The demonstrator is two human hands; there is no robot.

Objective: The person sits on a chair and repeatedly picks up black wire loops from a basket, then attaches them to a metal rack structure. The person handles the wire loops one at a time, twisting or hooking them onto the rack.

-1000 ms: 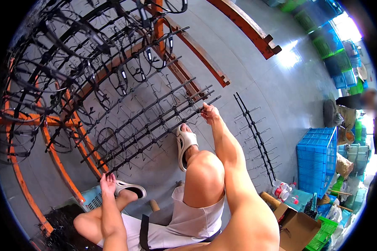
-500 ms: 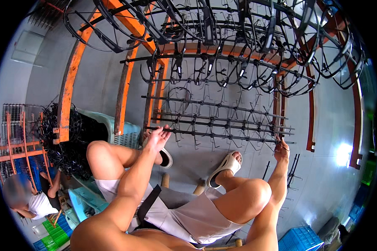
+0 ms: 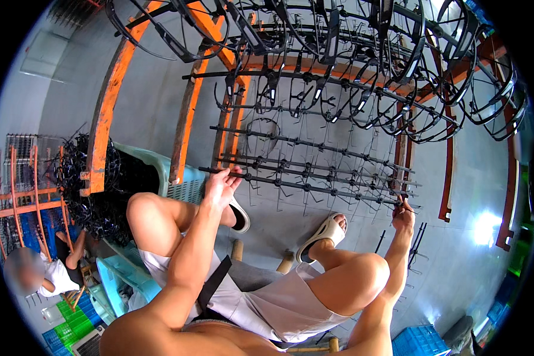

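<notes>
A long black rod set with thin wire hooks [image 3: 305,187] lies crosswise in front of me, low on an orange rack. My left hand [image 3: 221,187] pinches it near its left end, fingertips closed around the bar. At its other end, my right hand [image 3: 404,215] grips with curled fingers, partly hiding the bar. Just behind it, similar hooked rods [image 3: 320,146] span the rack. Above them hang rows of black curved frames with slim side arms [image 3: 344,89], their exact kind unclear.
Orange rack posts [image 3: 105,118] stand at left, darker red ones [image 3: 448,166] at right. A pale green basket [image 3: 187,181] sits beside a heap of black curved parts [image 3: 80,184]. Another person [image 3: 56,273] sits at far left. A blue crate [image 3: 421,341] stands lower right.
The view has turned slightly. Both hands keep their hold while the rod's left end has moved a little up and left against the rack.
</notes>
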